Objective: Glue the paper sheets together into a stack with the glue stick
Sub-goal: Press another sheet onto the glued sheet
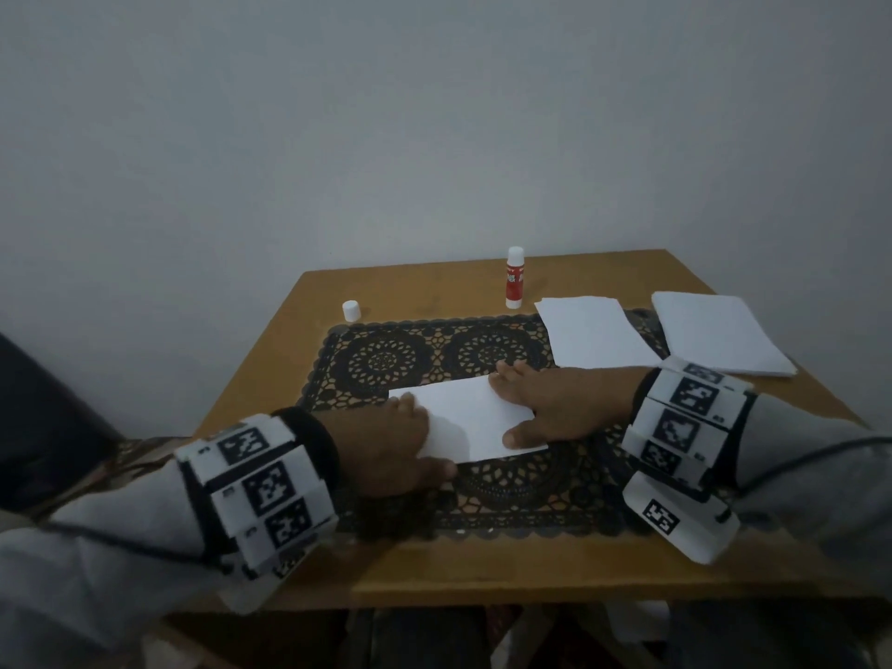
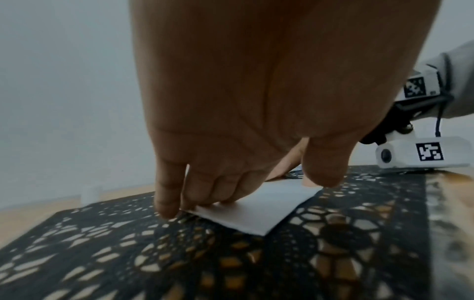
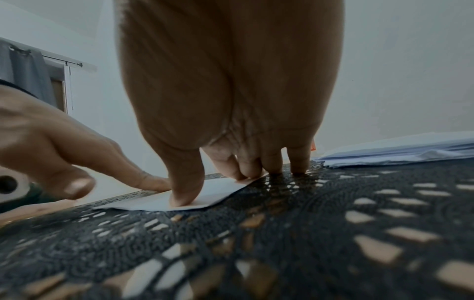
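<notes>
A white paper sheet [image 1: 470, 417] lies flat on the black lace mat [image 1: 507, 490]. My left hand [image 1: 396, 441] presses its left end with straight fingers [image 2: 205, 194]. My right hand [image 1: 545, 403] presses its right end, thumb [image 3: 184, 188] and fingertips down on the paper [image 3: 212, 192]. The same sheet shows under my left fingers as a white paper [image 2: 259, 211]. The glue stick [image 1: 514, 278], red and white, stands uncapped at the far edge of the table. Its white cap [image 1: 351, 311] stands apart at the far left.
A single white sheet [image 1: 593, 335] lies at the mat's far right corner. A stack of white sheets [image 1: 719, 333] sits at the right edge of the wooden table [image 1: 482, 567], also seen as a stack [image 3: 400, 150]. A grey wall rises behind the table.
</notes>
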`<action>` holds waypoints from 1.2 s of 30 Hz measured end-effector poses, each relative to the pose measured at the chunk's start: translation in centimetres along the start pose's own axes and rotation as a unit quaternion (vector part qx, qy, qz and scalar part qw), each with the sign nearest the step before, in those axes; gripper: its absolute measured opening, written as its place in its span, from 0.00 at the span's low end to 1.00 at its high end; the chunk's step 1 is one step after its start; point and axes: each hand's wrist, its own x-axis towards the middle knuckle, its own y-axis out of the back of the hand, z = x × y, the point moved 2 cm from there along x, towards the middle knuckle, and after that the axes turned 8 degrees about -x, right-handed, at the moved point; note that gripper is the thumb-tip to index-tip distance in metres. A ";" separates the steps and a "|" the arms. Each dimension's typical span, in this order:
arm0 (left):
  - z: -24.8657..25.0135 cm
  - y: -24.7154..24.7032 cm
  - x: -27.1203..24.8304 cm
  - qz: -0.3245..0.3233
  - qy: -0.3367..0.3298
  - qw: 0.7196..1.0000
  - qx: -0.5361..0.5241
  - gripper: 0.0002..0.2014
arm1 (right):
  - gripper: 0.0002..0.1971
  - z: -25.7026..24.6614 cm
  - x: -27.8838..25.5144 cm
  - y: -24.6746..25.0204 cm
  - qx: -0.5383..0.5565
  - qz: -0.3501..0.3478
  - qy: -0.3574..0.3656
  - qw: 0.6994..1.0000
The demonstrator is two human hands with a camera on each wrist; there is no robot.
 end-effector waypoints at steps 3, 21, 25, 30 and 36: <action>0.9 -0.5 -0.7 -0.029 -0.046 0.998 -0.017 0.41 | 0.43 0.0 -0.1 0.0 0.002 0.001 0.000 1.000; -2.9 2.2 3.3 0.098 -0.024 0.994 -0.032 0.32 | 0.43 0.1 -0.2 -0.1 0.023 0.005 0.000 1.000; -3.6 3.1 4.0 0.178 -0.051 0.980 -0.077 0.15 | 0.43 0.1 -0.1 -0.1 0.028 0.009 0.002 1.000; -4.0 4.0 5.0 0.159 -0.033 0.982 -0.100 0.17 | 0.42 0.1 -0.3 -0.2 0.034 0.022 0.005 0.999; -4.6 4.2 5.7 0.171 -0.023 0.969 -0.179 0.11 | 0.43 0.2 -0.4 -0.2 0.047 0.030 0.008 0.998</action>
